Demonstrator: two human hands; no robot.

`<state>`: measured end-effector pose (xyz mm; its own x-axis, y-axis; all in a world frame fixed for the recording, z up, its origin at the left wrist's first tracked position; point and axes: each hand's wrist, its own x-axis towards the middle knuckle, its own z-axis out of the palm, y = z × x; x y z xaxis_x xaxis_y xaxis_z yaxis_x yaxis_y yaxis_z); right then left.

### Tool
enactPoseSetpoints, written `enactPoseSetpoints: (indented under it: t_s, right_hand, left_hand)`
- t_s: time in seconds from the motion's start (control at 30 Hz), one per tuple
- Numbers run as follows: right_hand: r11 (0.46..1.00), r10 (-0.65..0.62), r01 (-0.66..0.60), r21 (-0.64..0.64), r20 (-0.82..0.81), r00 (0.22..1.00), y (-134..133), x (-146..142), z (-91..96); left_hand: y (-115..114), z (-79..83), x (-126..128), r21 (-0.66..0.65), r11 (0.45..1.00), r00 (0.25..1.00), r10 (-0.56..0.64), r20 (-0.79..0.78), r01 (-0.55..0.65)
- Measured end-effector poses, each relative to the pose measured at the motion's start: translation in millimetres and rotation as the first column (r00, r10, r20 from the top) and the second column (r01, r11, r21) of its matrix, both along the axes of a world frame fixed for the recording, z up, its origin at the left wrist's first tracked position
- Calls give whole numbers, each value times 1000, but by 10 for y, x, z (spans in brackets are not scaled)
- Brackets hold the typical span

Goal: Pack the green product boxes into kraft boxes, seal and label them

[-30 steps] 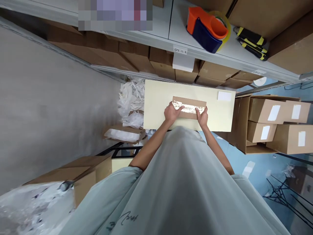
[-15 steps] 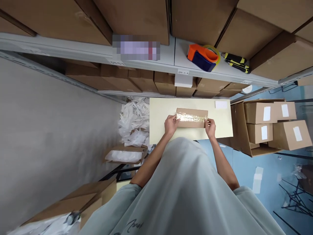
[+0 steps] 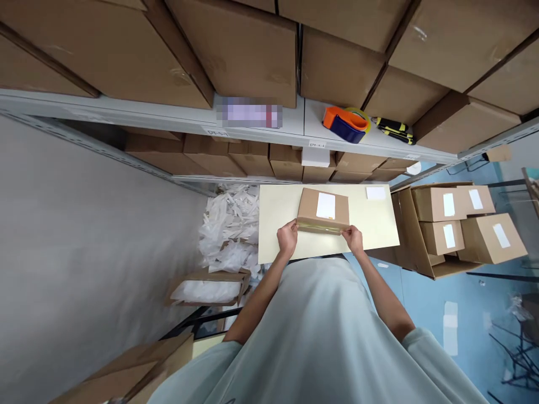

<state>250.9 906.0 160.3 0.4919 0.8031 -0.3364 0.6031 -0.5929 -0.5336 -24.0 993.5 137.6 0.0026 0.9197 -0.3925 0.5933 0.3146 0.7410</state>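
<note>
A brown cardboard box (image 3: 312, 201) lies on the cream tabletop (image 3: 275, 247), with a white label (image 3: 325, 205) facing up. Shiny clear tape (image 3: 322, 228) runs along its long side nearest me. At that side's left end, my left hand (image 3: 288, 238) has its fingers closed on the box's corner. My right hand (image 3: 352, 239) pinches the opposite corner, at the tape's right end. Whether the fingertips grip cardboard or the tape ends is too small to tell.
On the shelf ahead sit an orange and blue tape dispenser (image 3: 346, 124) and black-yellow cutters (image 3: 394, 130). A large carton (image 3: 415, 247) with several labelled boxes stands right of the table. Crumpled white plastic (image 3: 229, 224) lies left. A white paper (image 3: 375, 193) rests on the tabletop.
The box has turned: its taped face, up before, now faces me, and the labelled face is on top. Both hands have shifted to its near corners. The view has tilted upward slightly.
</note>
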Motion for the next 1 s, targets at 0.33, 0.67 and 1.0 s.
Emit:
enactPoseSetpoints:
  t_s: [0.33,0.67,1.0]
  right_hand:
    - [928,361,-373,10,225,905,782,509,878]
    - [683,497,-689,244,536,682,3469,569,2147]
    - [645,591,-739,194,487,643,3753,783,1995]
  left_hand:
    - [69,288,-122,-18,980,979,197,-48,-198]
    - [867,1894,1377,639,726,952,69,299,-253]
    - [-174,1512,2078,474,785,902,242,357,-398]
